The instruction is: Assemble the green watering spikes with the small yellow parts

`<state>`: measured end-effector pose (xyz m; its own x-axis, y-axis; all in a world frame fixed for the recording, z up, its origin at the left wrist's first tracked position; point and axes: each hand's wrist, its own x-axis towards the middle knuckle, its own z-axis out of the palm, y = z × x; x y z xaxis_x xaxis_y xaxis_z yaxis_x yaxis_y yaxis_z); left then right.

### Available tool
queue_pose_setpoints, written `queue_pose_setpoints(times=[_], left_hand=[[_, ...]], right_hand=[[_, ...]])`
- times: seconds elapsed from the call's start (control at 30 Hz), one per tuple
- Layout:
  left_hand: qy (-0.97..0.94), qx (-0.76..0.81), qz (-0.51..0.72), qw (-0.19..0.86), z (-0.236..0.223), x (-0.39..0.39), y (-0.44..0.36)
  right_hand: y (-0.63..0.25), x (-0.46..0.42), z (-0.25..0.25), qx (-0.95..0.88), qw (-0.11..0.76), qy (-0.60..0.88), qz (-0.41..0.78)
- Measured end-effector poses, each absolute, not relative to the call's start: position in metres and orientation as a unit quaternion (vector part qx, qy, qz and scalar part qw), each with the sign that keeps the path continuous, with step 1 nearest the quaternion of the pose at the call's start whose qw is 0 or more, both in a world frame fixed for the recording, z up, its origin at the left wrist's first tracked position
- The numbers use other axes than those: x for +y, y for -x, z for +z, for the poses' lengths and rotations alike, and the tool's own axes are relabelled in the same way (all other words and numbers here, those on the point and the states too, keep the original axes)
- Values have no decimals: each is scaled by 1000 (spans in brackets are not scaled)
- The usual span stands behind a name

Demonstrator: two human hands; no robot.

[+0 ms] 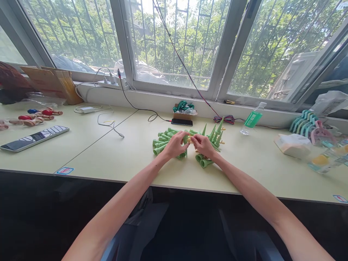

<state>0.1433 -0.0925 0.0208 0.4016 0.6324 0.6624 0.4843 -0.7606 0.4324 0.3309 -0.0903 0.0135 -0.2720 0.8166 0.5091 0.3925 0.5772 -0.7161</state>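
My left hand (175,145) is closed around a green plastic cone (186,151) whose tip points down. Against it, my right hand (203,145) pinches a small yellow plastic piece (189,139); the fingers partly hide where the two parts meet. Beside my left hand lies a heap of green hollow cones (160,144). Behind my right hand, several green spikes (217,135) stand up at a slant with yellow pegs among them. Two more cones (206,163) lie under my right wrist, their round open ends facing me.
Behind the cones are a black phone (181,122) and a small box (185,108). A water bottle (252,119), a white packet (288,145) and small hangers (304,125) stand to the right. A tablet-like device (35,138), a cable (110,125) and wooden toys (40,116) lie left.
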Motion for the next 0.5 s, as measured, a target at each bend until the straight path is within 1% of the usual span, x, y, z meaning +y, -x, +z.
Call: queue_pose_setpoints(times=[0.33,0.5], left_hand=[[-835,333,428,93,22,-94,-143],[-833,332,432,93,22,-94,-143]], right_hand=[[-331,-92,16,-777,440,384,234],[-331,-91,13,-774,458,360,250]])
